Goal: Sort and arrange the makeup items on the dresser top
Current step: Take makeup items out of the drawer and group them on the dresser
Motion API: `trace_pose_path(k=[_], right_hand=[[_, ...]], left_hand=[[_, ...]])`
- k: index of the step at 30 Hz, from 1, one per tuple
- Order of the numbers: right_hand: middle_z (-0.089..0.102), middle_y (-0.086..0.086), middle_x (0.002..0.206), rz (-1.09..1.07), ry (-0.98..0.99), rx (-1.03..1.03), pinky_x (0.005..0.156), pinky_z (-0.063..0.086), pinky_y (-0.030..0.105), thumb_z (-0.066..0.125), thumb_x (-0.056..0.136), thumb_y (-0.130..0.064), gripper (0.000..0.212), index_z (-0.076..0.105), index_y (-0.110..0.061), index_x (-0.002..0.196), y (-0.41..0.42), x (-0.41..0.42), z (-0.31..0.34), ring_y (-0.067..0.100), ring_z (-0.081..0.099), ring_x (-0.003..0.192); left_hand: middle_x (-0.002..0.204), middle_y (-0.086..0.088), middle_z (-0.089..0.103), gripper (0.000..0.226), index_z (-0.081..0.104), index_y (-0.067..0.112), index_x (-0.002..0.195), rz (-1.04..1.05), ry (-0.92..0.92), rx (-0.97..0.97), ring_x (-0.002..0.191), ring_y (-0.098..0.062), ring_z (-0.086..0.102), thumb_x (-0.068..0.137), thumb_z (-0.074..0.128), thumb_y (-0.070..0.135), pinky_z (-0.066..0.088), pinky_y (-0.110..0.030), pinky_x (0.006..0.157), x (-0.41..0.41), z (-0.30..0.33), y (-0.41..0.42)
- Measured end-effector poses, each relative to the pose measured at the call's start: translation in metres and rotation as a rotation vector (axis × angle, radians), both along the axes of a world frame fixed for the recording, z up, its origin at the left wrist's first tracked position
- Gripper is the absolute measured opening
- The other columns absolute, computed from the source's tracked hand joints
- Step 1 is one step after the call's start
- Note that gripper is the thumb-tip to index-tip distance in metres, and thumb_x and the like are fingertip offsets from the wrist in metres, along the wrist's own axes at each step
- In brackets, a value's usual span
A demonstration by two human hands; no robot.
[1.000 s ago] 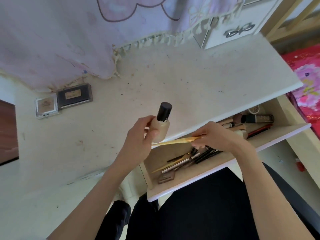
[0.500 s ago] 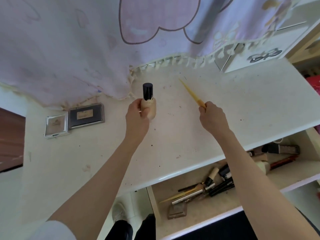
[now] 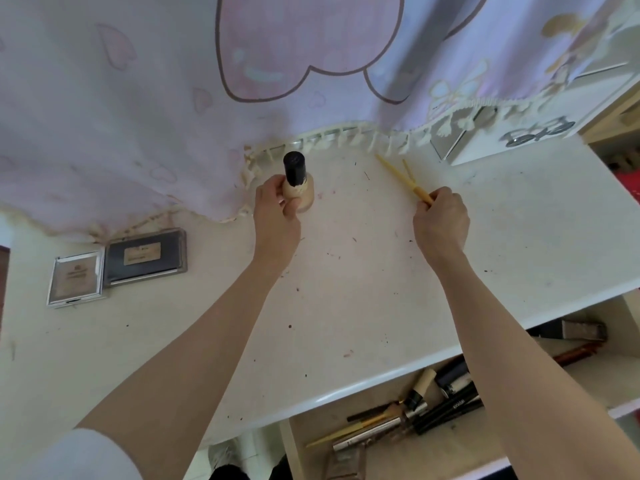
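My left hand grips a beige foundation bottle with a black cap, standing upright on the white dresser top near the curtain's fringe. My right hand pinches the near end of a thin yellow makeup pencil; its far tip points toward the back edge, low over the surface, with its shadow beside it. Two compacts lie at the left: a silver square one and a dark rectangular one.
A lilac curtain with a cream fringe hangs over the back of the dresser. A small white drawer unit stands at the back right. The open drawer below the front edge holds several brushes and pencils.
Both hands have moved from the drawer up and back over the dresser top. The bottle now stands near the curtain, and the pencil has lowered toward the surface.
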State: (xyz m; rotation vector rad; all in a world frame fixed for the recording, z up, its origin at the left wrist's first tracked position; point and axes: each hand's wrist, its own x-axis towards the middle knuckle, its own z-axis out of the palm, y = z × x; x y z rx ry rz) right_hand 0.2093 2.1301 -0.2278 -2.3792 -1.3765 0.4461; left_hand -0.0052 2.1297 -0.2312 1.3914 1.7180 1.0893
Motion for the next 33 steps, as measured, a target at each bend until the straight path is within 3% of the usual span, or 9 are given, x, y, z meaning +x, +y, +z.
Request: trace_pose_path(k=[5, 9, 12, 16, 20, 22, 26, 33], right_hand=[[0.051, 0.017, 0.117, -0.019, -0.027, 0.052, 0.092, 0.033, 0.040, 0.044, 0.095, -0.016, 0.026, 0.053, -0.003, 0.115, 0.006, 0.005, -0.004, 0.034, 0.046, 0.109], [0.051, 0.018, 0.113, 0.007, -0.068, 0.110, 0.089, 0.032, 0.039, 0.044, 0.096, -0.015, 0.026, 0.058, -0.004, 0.114, -0.003, 0.006, -0.011, 0.034, 0.043, 0.108], [0.053, 0.017, 0.111, -0.003, -0.068, 0.116, 0.088, 0.032, 0.038, 0.042, 0.096, -0.015, 0.026, 0.058, -0.002, 0.111, -0.008, 0.005, -0.014, 0.033, 0.044, 0.107], [0.053, 0.019, 0.111, -0.035, -0.039, 0.105, 0.088, 0.034, 0.038, 0.041, 0.095, -0.012, 0.024, 0.056, 0.001, 0.109, -0.024, 0.008, -0.013, 0.034, 0.046, 0.104], [0.052, 0.022, 0.112, -0.132, 0.006, 0.131, 0.089, 0.040, 0.043, 0.041, 0.095, -0.008, 0.024, 0.052, 0.003, 0.113, -0.056, 0.020, -0.013, 0.036, 0.048, 0.101], [0.051, 0.023, 0.117, -0.184, 0.042, 0.147, 0.090, 0.042, 0.043, 0.042, 0.095, -0.007, 0.028, 0.047, 0.004, 0.120, -0.065, 0.026, -0.011, 0.036, 0.049, 0.104], [0.047, 0.020, 0.127, -0.279, 0.134, 0.137, 0.082, 0.039, 0.031, 0.042, 0.095, -0.005, 0.038, 0.036, 0.000, 0.132, -0.051, 0.034, -0.001, 0.032, 0.049, 0.111], [0.043, 0.016, 0.132, -0.271, 0.230, 0.155, 0.095, 0.036, 0.030, 0.047, 0.095, -0.016, 0.042, 0.041, -0.002, 0.134, -0.003, 0.031, 0.005, 0.028, 0.046, 0.117]], left_hand=[[0.115, -0.002, 0.051, 0.032, 0.046, 0.004, 0.122, 0.042, -0.067, -0.017, 0.096, -0.009, 0.049, 0.090, 0.048, -0.003, 0.038, -0.003, 0.080, 0.002, 0.002, 0.004], [0.116, -0.009, 0.053, 0.036, 0.042, 0.004, 0.124, 0.091, -0.137, -0.071, 0.101, -0.012, 0.051, 0.090, 0.052, 0.002, 0.042, -0.019, 0.094, 0.002, -0.004, -0.010], [0.121, -0.010, 0.047, 0.044, 0.036, 0.005, 0.132, 0.126, -0.083, -0.081, 0.110, -0.014, 0.047, 0.090, 0.050, 0.000, 0.034, -0.016, 0.097, 0.003, -0.008, -0.027], [0.134, -0.011, 0.038, 0.045, 0.034, 0.004, 0.135, 0.062, 0.143, -0.081, 0.125, -0.018, 0.038, 0.090, 0.043, -0.001, 0.025, -0.013, 0.100, 0.005, -0.012, -0.057], [0.137, -0.027, 0.039, 0.042, 0.044, -0.001, 0.132, -0.167, 0.630, -0.023, 0.132, -0.042, 0.032, 0.093, 0.038, 0.013, 0.022, -0.045, 0.113, 0.012, -0.027, -0.080], [0.139, -0.028, 0.039, 0.050, 0.046, 0.000, 0.131, -0.193, 0.772, -0.036, 0.132, -0.044, 0.033, 0.092, 0.026, 0.024, 0.019, -0.048, 0.111, 0.016, -0.033, -0.083], [0.137, -0.028, 0.042, 0.050, 0.047, 0.001, 0.131, -0.185, 0.881, 0.011, 0.130, -0.043, 0.036, 0.093, 0.025, 0.024, 0.023, -0.049, 0.110, 0.016, -0.037, -0.085], [0.140, -0.025, 0.039, 0.050, 0.044, 0.003, 0.133, -0.176, 0.904, 0.016, 0.134, -0.039, 0.032, 0.093, 0.024, 0.025, 0.021, -0.046, 0.112, 0.017, -0.039, -0.086]])
